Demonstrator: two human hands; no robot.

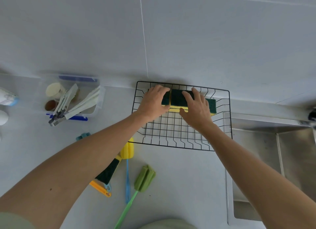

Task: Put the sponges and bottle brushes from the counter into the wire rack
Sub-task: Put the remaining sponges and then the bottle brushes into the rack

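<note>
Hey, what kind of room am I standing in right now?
Most likely a kitchen. There is a steel sink set into the grey counter, a wire rack holding scrub sponges, and a green bottle brush lying nearby.

both arms out fwd — left hand & right hand palm-down.

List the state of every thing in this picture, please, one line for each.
wire rack: on the counter by the wall, holding sponges along its far side.
sponges: in the rack, green side up, in a row.
left hand: pressed on the sponges.
right hand: pressed on the sponges.
green bottle brush: lying on the counter, outside the rack.
yellow bottle brush: on the counter, partly under the left arm.
plastic box: open, filled with utensils.
</note>
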